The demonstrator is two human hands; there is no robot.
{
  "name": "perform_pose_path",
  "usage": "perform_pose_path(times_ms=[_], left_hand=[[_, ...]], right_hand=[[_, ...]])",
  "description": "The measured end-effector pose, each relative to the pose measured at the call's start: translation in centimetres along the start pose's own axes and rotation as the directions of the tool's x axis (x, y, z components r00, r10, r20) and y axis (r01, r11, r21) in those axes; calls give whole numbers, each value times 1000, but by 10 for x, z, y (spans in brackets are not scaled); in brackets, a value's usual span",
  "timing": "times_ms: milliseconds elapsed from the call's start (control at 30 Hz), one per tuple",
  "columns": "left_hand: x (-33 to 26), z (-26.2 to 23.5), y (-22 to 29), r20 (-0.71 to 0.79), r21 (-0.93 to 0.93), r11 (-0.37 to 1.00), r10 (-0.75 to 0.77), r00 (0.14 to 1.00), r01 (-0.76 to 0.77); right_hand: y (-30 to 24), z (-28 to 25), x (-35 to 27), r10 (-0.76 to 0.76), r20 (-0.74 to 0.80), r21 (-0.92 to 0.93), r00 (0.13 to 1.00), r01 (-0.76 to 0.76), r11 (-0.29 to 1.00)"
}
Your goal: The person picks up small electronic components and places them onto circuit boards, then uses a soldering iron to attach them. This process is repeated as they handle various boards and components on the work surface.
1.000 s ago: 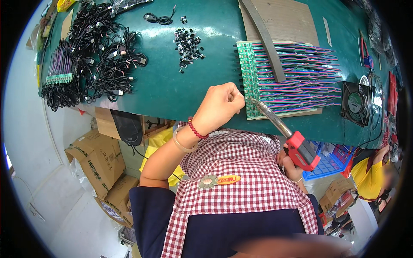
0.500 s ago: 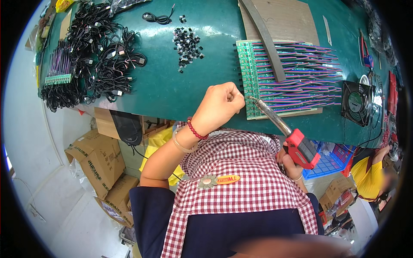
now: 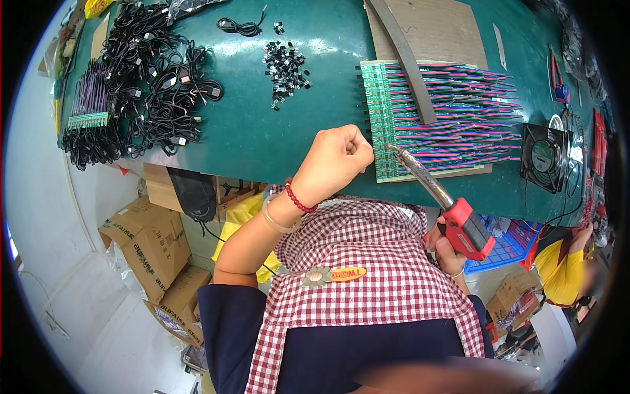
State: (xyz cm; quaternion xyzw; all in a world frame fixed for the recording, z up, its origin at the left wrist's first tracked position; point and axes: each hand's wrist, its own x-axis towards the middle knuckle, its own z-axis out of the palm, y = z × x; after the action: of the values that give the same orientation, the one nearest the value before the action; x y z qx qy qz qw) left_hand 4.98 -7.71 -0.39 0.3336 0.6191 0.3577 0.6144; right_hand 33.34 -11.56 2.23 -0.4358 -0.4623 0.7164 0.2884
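My right hand (image 3: 447, 255) grips a soldering iron (image 3: 438, 192) by its red and black handle. The iron's tip rests over or against the green circuit board panel (image 3: 379, 118); whether it touches cannot be made out. Closed in a pinch at the panel's left edge is my left hand (image 3: 336, 161), and what its fingertips hold is too small to see. Rows of black, red and blue wires (image 3: 459, 134) run rightward from the panel. A dark flat bar (image 3: 412, 72) lies across the wires, and a wooden board (image 3: 446, 26) lies beneath.
Small black connectors (image 3: 285, 72) lie heaped mid-table, near a coiled cable (image 3: 239, 27). Bundled black cables (image 3: 174, 98) cover the left side. At the right stand a fan (image 3: 543, 157) and pliers (image 3: 560, 88). Cartons (image 3: 147, 243) and a blue crate (image 3: 505, 246) sit below table level; another person (image 3: 561, 269) is at far right.
The soldering iron has shifted slightly to the right, its tip moving a little right and up along the panel. My left hand has barely moved.
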Motion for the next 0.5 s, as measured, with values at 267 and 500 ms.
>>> perform_pose_path(times_ms=[267, 500], left_hand=[[-3, -13, 9, 84, -19, 1000, -6, 996, 7], [26, -53, 17, -310, 884, 464, 670, 675, -55]], right_hand=[[1, 5, 8, -170, -82, 29, 982, 173, 984], [-4, 2, 12, -122, -67, 86, 990, 127, 988]])
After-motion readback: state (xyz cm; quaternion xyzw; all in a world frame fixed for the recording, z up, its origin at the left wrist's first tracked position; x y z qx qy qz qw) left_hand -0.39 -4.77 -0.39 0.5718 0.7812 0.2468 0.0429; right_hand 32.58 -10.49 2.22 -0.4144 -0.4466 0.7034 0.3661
